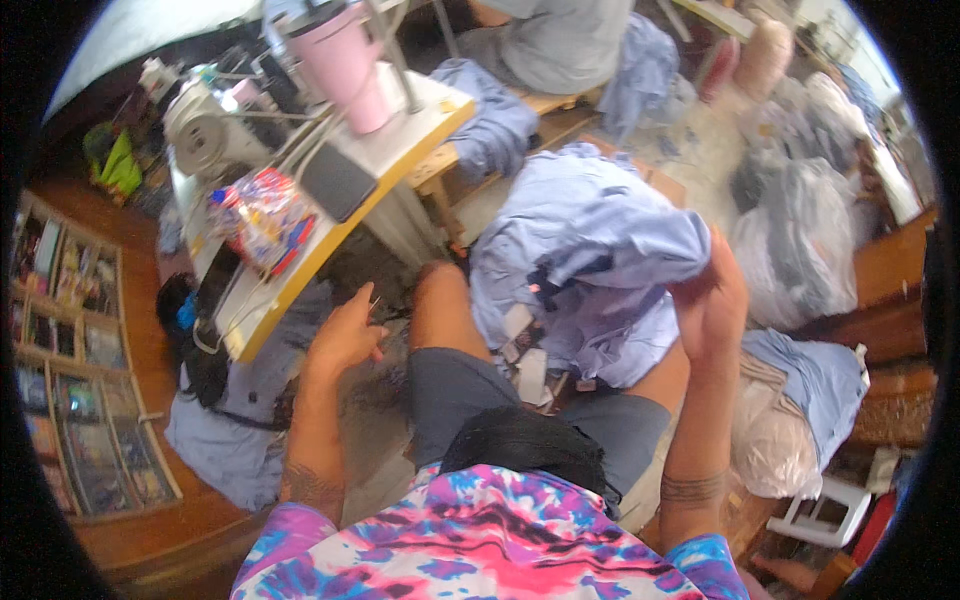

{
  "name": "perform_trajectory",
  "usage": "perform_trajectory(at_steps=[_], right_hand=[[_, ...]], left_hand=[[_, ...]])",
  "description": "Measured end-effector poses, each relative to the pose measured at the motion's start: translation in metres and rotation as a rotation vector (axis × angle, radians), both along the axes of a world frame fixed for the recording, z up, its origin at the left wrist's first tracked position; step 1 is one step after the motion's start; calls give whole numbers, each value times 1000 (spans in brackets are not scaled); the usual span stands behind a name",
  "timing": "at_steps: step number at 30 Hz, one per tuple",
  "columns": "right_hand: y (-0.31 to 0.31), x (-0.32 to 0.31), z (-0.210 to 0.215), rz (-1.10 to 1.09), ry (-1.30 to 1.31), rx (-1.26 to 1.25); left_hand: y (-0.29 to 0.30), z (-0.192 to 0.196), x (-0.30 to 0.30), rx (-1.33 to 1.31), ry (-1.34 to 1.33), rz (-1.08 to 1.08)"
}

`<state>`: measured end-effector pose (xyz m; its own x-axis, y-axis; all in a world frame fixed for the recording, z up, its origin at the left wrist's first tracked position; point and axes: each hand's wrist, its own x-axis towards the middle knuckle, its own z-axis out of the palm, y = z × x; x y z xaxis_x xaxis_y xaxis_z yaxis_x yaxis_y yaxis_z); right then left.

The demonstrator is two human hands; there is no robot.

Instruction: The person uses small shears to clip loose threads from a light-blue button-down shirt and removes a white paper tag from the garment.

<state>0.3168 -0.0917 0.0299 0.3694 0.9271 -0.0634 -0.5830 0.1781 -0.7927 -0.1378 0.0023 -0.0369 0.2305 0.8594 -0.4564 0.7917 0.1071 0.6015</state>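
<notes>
A light blue cloth garment [590, 230] lies bunched over and between my knees, with a dark navy patch on it. My right hand [715, 300] is closed on the garment's right side and lifts a fold of it. My left hand [350, 330] is apart from the cloth, beside my left knee and below the table edge. Its fingers are partly curled around a small thin item, too small to name. White tag-like pieces [532, 375] hang at the garment's lower edge, close to my lap.
At left, a yellow-edged table [400, 155] carries a sewing machine [205, 130], pink bucket [345, 70], dark phone [338, 180] and colourful plastic packet [262, 218]. More blue cloth [230, 435] hangs below. Bagged goods [800, 240] and a white stool [825, 510] stand right. Another person [550, 45] sits ahead.
</notes>
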Motion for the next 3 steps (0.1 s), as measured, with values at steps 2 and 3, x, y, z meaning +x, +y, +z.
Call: perform_trajectory(at_steps=[2, 3], right_hand=[[-4, 6, -19, 45, -35, -73], [-5, -3, -26, 69, -57, -109]], left_hand=[[-15, -27, -59, -51, 89, 28], [-22, -35, -78, -56, 280, 18]])
